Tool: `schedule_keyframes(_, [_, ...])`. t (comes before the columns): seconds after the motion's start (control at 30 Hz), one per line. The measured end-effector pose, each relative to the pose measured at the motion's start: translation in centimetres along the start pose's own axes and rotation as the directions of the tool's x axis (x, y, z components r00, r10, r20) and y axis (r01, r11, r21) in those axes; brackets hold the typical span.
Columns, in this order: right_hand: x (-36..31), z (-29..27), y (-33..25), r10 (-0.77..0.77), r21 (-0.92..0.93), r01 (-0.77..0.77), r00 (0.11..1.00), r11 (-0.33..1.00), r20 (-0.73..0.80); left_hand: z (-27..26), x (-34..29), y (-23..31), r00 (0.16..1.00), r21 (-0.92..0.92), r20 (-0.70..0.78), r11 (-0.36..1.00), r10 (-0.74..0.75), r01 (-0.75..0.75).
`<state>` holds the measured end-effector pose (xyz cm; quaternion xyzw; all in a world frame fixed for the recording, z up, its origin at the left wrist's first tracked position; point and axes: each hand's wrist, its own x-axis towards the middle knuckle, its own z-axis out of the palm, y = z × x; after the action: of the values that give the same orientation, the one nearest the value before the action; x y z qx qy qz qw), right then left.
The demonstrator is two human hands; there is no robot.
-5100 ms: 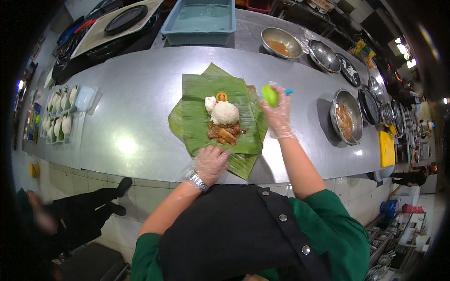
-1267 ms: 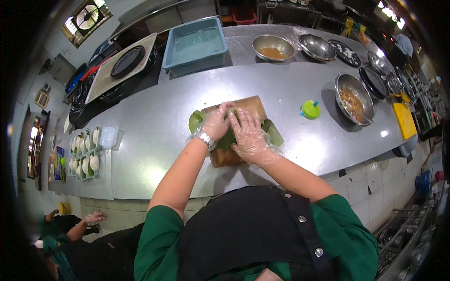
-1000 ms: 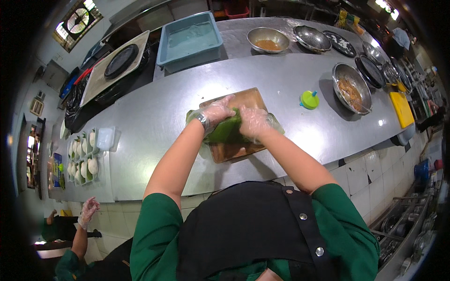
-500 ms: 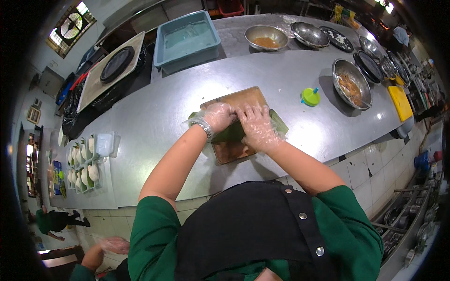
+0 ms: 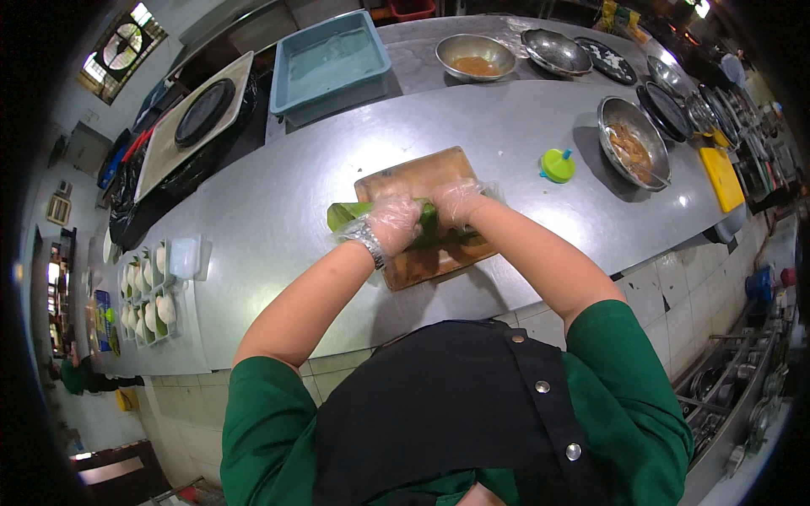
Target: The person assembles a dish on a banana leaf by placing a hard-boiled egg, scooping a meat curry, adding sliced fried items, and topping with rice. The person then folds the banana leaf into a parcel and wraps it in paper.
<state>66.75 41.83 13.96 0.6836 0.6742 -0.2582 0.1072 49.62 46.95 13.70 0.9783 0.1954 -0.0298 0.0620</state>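
Note:
A brown rectangular board lies tilted on the steel table in front of me. Across it rests a green banana leaf, folded into a long bundle whose left end pokes out past the board. My left hand, in a clear plastic glove, is closed around the left part of the bundle. My right hand, gloved likewise, has its fingers curled over the right part. Whatever the leaf may enclose is hidden, and the right fingertips are partly out of sight.
A blue-grey tub stands at the far left. A steel bowl of orange-brown food sits at the right, near a green-lidded container and a yellow cutting board. Trays of white, egg-like items are at the left.
My left hand has drawn slightly nearer and my right hand slightly farther away. The leaf now looks more tightly gathered, its right end no longer sticking out. A co-worker's gloved hand has left the lower left.

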Motion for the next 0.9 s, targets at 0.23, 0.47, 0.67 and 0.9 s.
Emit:
schedule_keyframes(0.23, [-2.7, 4.0, -1.8, -0.151, -0.233, 0.031, 0.841, 0.972, -0.519, 1.8, 0.6, -2.8, 0.960, -0.292, 0.117, 0.915, -0.256, 0.279])
schedule_keyframes(0.47, [-1.8, 7.0, -0.3, -0.175, -0.133, 0.123, 0.835, 0.984, -0.522, 1.6, 1.3, -3.3, 0.928, -0.437, 0.229, 0.821, -0.294, 0.368])
schedule_keyframes(0.67, [-0.3, 5.9, 0.2, -0.184, -0.021, 0.189, 0.912, 0.982, -0.366, -0.7, 1.1, -0.6, 0.867, -0.265, 0.211, 0.827, -0.452, 0.496])
schedule_keyframes(0.9, [-0.2, 3.4, 0.6, -0.186, 0.119, 0.212, 0.963, 0.970, -0.194, 6.9, -6.9, 8.4, 0.714, -0.908, 0.383, -0.382, -0.586, 0.173])
